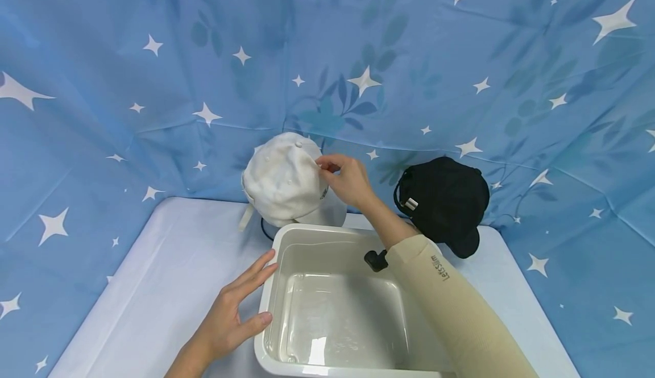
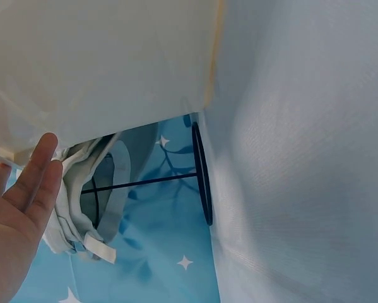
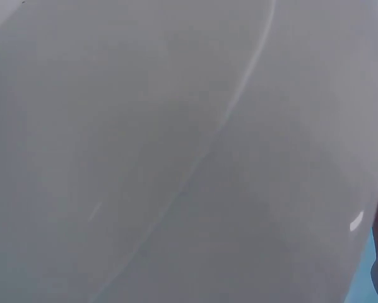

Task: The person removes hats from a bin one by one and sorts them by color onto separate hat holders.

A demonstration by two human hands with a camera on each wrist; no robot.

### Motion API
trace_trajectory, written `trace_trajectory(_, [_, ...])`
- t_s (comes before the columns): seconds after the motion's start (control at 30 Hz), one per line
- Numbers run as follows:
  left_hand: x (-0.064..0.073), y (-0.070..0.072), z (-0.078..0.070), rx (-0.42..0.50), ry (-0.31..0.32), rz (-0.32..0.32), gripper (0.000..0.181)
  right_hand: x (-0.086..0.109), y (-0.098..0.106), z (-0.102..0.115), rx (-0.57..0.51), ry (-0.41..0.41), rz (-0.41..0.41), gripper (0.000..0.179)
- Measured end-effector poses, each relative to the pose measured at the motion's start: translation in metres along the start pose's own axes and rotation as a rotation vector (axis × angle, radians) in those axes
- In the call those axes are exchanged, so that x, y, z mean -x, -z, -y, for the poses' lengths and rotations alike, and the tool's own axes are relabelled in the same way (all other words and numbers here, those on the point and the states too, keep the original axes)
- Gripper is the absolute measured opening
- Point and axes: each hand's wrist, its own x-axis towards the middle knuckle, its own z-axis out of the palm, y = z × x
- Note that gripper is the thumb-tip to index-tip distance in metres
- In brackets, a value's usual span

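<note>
A white baseball cap (image 1: 281,179) sits on a dark wire stand (image 2: 202,173) at the back of the table. My right hand (image 1: 348,180) reaches over the basin and pinches the cap's right side between thumb and fingers. Below it, the cap's brim (image 1: 330,210) points to the front right, with dark lettering partly hidden by the hand. My left hand (image 1: 230,304) has its fingers spread, fingertips touching the left rim of a pale grey plastic basin (image 1: 267,310). In the left wrist view the cap's strap (image 2: 100,248) hangs loose.
A black cap (image 1: 450,196) stands at the back right, brim downward, beside my right forearm. The white-covered table (image 1: 179,258) meets a blue star-patterned curtain (image 1: 307,37) behind and on both sides. Basin wall (image 3: 176,158) fills most of the right wrist view.
</note>
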Motion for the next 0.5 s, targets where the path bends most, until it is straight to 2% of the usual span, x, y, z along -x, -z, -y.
trace_trajectory(0.27, [0.000,-0.002,0.000,0.001,0.006,0.001,0.074,0.003,0.002,-0.006,0.018,-0.023,0.034,0.025])
trace_trajectory(0.5, [-0.001,0.000,-0.002,-0.015,0.020,0.009,0.073,0.005,0.011,-0.006,0.027,-0.057,0.081,0.029])
